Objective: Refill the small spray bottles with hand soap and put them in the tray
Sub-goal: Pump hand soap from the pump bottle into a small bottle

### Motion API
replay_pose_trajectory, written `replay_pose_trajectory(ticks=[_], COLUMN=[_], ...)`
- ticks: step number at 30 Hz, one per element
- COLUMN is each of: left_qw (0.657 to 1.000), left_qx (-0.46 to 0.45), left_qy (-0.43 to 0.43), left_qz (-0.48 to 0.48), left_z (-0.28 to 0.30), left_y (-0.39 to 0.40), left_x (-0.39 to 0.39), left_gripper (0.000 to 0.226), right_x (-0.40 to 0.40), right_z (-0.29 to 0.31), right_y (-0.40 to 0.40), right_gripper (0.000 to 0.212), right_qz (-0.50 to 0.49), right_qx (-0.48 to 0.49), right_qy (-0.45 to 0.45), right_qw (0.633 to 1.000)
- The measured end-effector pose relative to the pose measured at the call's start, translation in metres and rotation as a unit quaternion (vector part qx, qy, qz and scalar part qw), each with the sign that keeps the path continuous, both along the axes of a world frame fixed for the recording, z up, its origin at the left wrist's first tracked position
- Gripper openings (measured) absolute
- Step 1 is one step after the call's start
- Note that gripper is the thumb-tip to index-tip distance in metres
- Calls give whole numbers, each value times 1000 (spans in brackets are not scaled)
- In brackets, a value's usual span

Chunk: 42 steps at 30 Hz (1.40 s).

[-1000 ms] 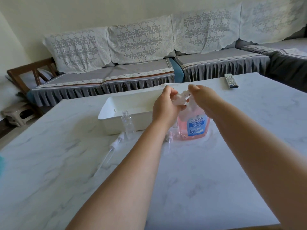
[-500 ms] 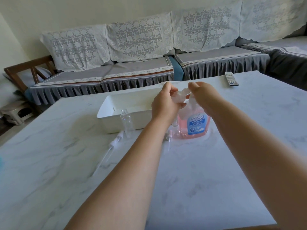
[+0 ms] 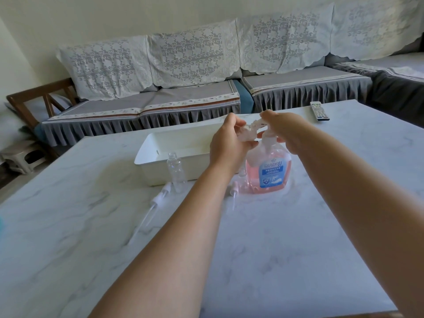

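Observation:
A pink hand soap bottle (image 3: 270, 173) with a blue label stands on the marble table. My left hand (image 3: 227, 143) grips a small clear spray bottle (image 3: 246, 135) held up under the soap pump's spout. My right hand (image 3: 283, 131) holds the pump head (image 3: 257, 122), fingers curled over it. A second small clear bottle (image 3: 176, 171), uncapped, stands upright in front of the white tray (image 3: 146, 157). Two spray tops with dip tubes lie on the table, one (image 3: 158, 198) at the left and one (image 3: 235, 189) beside the soap bottle.
A remote control (image 3: 319, 110) lies at the table's far right. A grey sofa with lace covers (image 3: 195, 65) runs behind the table. A wooden chair (image 3: 36, 99) and a small stool (image 3: 20, 157) stand at the left.
Both hands stay at the pump. My view has shifted slightly; the bottles, spray tops and tray have not moved.

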<state>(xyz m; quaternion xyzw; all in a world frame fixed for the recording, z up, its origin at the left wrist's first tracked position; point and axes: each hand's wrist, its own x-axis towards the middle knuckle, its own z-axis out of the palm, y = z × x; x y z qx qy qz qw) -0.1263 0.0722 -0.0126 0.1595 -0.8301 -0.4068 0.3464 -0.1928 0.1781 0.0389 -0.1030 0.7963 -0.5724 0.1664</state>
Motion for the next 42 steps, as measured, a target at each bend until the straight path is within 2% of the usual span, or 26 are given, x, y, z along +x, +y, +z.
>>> replay_pose_trajectory(ticks=[3, 7, 10, 14, 18, 21, 23, 27, 32, 35, 42], left_qw=[1000, 1000, 999, 998, 993, 975, 963, 957, 959, 960, 956], left_qx=[1, 19, 23, 43, 79, 186, 230, 234, 226, 222, 225], left_qy=[-3, -13, -28, -32, -49, -42, -43, -52, -64, -71, -57], left_qz=[-1, -7, -14, -38, -69, -110, -135, -164, -160, -154, -181], left_z=[0, -3, -6, 0, 13, 15, 15, 18, 10, 6, 12], left_y=[-1, -3, -2, -4, -6, -10, -12, -14, -17, -15, -11], left_x=[-1, -2, -1, 0, 2, 6, 8, 11, 10, 12, 13], left_gripper=[43, 45, 44, 46, 44, 33, 33, 40, 35, 37, 31], right_x=[0, 2, 6, 4, -1, -1, -1, -1, 4, 7, 1], right_z=[0, -10, -19, -10, -3, 2, 4, 6, -4, -11, 1], right_y=[-3, -4, -2, 1, 2, 3, 3, 1, 1, 2, 9], right_gripper=[26, 30, 32, 31, 35, 37, 42, 45, 40, 39, 53], right_qz=[-10, 17, 25, 39, 9, 12, 8, 6, 23, 36, 30], right_qx=[3, 32, 38, 9, -1, 21, 35, 44, 60, 56, 16], right_qy=[17, 116, 139, 83, 36, 22, 24, 17, 90, 98, 22], right_qw=[1000, 993, 989, 996, 999, 999, 999, 999, 994, 993, 999])
